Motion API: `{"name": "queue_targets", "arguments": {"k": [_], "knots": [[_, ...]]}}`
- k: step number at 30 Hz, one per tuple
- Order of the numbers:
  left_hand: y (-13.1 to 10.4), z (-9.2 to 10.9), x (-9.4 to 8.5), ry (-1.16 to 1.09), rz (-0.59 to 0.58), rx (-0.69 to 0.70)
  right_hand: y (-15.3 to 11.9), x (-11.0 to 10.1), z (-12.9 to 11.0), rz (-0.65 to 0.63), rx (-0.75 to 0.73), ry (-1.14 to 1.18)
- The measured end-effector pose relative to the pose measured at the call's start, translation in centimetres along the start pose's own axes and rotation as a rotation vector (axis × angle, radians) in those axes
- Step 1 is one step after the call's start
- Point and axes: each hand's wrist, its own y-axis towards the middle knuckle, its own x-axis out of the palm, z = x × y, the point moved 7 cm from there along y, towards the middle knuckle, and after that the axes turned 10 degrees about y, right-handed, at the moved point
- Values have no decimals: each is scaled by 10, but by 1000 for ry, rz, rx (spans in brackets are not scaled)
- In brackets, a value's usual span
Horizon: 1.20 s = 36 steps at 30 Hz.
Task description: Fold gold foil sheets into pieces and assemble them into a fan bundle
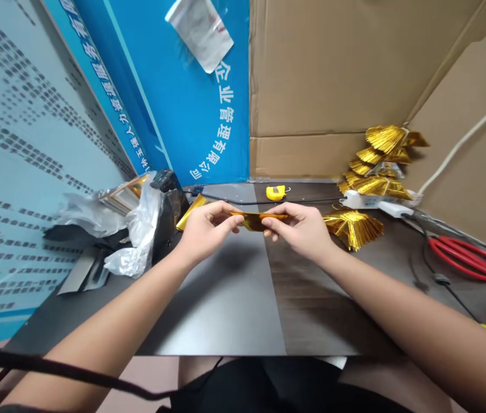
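Observation:
A small strip of gold foil (253,222) is held up over the middle of the table, stretched between both hands. My left hand (209,229) pinches its left end between thumb and fingers. The right end is pinched the same way by my right hand (298,228). Behind my left hand lies a flat gold piece (191,211), partly hidden. A pleated gold foil fan (354,228) rests on the table just right of my right hand.
Plastic bags (137,235) and a black object crowd the left. A yellow tape measure (276,193) sits at the back. Stacked gold fans (376,166), a white power strip (363,200) and a red coil (469,259) are on the right. Cardboard (311,86) stands behind.

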Motion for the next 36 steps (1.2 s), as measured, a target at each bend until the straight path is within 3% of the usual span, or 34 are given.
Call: {"name": "queue_targets", "arguments": {"k": [7, 17, 22, 28, 32, 34, 36], "knots": [[-8, -38, 18, -46, -29, -137, -10, -10, 26, -18, 59, 83], [-12, -46, 24, -149, -64, -235, -13, -3, 45, -107, 277, 193], [-15, -51, 29, -277, -120, -300, -11, -2, 46, -76, 259, 200], [-15, -51, 34, -234, -106, -259, -15, 3, 44, -150, 139, 61], [-17, -54, 46, -109, -287, -231, -17, 9, 38, -255, 66, -51], [-18, -54, 49, 12, -339, -189, -14, 6, 28, -325, 0, -264], [-17, -54, 46, 131, -320, -149, -7, -7, 19, -361, -27, -636]]}}
